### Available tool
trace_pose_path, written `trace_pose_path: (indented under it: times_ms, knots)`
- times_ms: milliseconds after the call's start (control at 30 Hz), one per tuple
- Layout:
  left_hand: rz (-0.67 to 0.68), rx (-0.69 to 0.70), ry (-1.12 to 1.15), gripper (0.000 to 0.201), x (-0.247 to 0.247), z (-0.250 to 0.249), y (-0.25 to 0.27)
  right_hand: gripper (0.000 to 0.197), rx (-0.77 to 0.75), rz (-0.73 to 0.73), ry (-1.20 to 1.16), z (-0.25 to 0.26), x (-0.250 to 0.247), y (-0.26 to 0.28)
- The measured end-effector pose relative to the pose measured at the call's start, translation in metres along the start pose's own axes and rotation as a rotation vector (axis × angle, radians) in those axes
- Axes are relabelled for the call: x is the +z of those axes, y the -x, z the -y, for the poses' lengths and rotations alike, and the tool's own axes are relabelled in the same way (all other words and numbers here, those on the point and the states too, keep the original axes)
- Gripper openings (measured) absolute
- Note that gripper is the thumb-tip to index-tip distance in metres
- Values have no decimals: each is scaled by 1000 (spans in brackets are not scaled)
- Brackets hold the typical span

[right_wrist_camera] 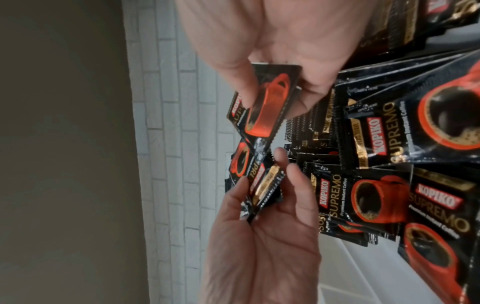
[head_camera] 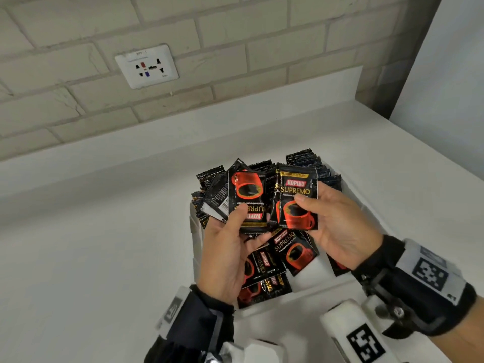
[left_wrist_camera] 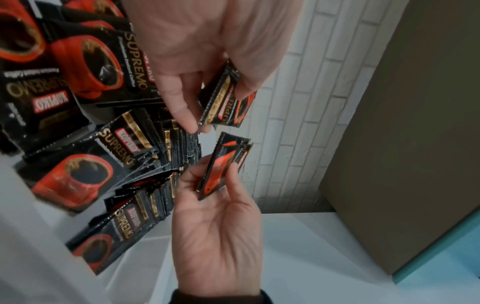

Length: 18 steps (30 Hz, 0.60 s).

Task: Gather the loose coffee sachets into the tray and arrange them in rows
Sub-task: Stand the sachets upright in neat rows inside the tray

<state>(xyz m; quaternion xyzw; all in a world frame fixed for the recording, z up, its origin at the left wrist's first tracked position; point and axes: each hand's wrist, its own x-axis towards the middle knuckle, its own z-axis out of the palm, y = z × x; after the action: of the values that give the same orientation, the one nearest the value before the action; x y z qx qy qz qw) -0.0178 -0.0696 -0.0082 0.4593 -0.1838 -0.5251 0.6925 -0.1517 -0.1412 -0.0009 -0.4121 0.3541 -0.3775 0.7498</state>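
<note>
- The left hand (head_camera: 227,254) pinched a small stack of sachets (head_camera: 247,203) between thumb and fingers, upside down, long axis running away from the person.
- The right hand (head_camera: 337,226) pinched one sachet (head_camera: 297,196) upright, logo at its far end.
- Both were held above the white tray (head_camera: 309,281), where loose sachets (head_camera: 290,254) lay flat and rows (head_camera: 306,159) stood on edge.

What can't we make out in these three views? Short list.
- Tray: head view, sachets and both hands cover most of it, so its full outline is hidden.
- Rows at the back: head view, held sachets block them; count unreadable.
- Sachets in the left hand: fanned and overlapping; number unclear.
- Sachet in the right hand: left wrist view is blurred, so small print is unreadable.
- Wall socket label: too small.
</note>
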Motion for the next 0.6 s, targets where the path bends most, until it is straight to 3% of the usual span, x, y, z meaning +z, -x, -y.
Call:
trace_pose_path:
  times_ms: [167, 467, 600]
  knots:
    - [51, -34, -92, 27, 6, 1, 4, 27, -63, 27, 142, -3, 6, 3]
    - [142, 177, -264, 33, 2, 6, 9, 30, -120, 43, 369, -12, 16, 9]
    - [130, 248, -367, 32, -6, -1, 8, 57, -239, 30, 567, 16, 13, 6]
